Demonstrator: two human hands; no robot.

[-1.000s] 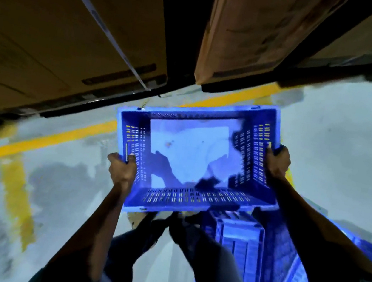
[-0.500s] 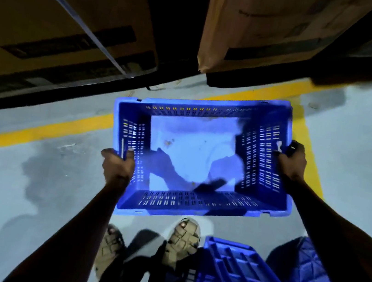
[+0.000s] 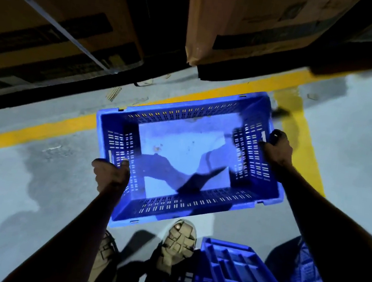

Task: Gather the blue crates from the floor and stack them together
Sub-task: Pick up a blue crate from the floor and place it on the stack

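overhead, open blue slotted crate (image 3: 207,216), empty

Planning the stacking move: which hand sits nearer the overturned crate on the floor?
Right. The right hand grips the held crate on the side above the overturned crate; the left hand is opposite.

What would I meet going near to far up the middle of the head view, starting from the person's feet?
Sandalled foot → held blue crate, gripped at its short ends by the left hand and right hand → yellow floor line → cardboard boxes.
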